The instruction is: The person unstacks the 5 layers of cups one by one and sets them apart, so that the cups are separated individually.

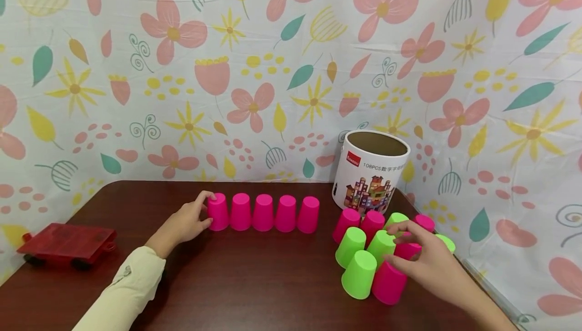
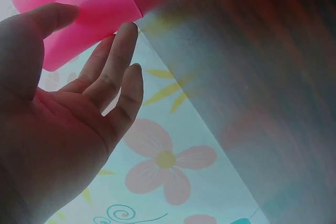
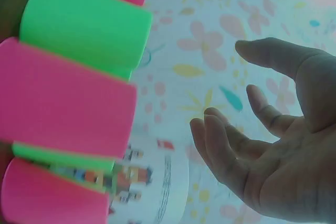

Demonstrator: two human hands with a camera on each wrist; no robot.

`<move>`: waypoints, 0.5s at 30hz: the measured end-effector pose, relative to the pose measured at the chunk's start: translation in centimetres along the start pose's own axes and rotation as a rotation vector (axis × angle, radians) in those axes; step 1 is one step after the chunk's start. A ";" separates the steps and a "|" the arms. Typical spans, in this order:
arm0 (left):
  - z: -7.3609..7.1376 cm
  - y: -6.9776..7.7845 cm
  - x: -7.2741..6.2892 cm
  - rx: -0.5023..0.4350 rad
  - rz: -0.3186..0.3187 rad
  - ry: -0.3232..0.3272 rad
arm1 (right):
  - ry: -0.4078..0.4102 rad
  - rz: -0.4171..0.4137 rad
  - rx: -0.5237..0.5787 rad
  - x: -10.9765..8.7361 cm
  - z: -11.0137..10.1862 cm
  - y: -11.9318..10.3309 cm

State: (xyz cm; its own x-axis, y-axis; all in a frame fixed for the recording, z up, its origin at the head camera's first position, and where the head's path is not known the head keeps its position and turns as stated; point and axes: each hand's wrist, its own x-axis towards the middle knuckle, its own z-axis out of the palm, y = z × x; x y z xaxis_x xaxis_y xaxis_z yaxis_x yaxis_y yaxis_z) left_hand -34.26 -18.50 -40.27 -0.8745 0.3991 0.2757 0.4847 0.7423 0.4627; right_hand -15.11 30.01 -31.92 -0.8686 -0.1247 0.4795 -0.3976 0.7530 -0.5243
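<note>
Five pink cups stand upside down in a row on the table; my left hand (image 1: pixel 185 221) is at the left side of the leftmost pink cup (image 1: pixel 220 214). Its thumb and loosely bent fingers lie along that cup (image 2: pixel 102 6), not wrapped round it; whether they press on it is hard to tell. My right hand (image 1: pixel 429 263) hovers over a cluster of upturned cups at the right, with fingers spread and nothing held. Nearest to it are a pink cup (image 1: pixel 389 285) and a green cup (image 1: pixel 381 246). Another green cup (image 1: pixel 359 275) stands in front; the hand hides part of the cluster.
Behind the cluster stands a white bucket (image 1: pixel 370 174) with printed building blocks on it. A red toy cart (image 1: pixel 68 242) with black wheels sits at the table's left. The dark brown table (image 1: pixel 254 280) ends against a floral cloth (image 1: pixel 273 68) at the back.
</note>
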 end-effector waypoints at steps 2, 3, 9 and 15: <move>0.0 0.1 0.1 0.000 -0.004 0.002 | -0.024 -0.025 0.021 0.8 0.3 -0.6; 0.0 0.2 0.1 0.002 -0.007 0.000 | -0.043 -0.027 0.032 1.2 0.5 -0.9; -0.1 0.4 0.1 0.001 -0.026 -0.011 | -0.160 -0.041 0.078 4.3 1.3 -2.2; -0.1 0.2 0.0 0.005 -0.039 -0.015 | -0.216 -0.088 0.061 8.0 2.8 -2.1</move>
State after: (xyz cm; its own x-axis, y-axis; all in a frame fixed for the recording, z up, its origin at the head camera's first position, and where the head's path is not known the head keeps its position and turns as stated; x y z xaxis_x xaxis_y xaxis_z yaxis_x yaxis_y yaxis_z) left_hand -34.21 -18.38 -40.12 -0.8929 0.3780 0.2446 0.4501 0.7603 0.4684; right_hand -22.09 25.64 -28.96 -0.8705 -0.3281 0.3668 -0.4856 0.6939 -0.5318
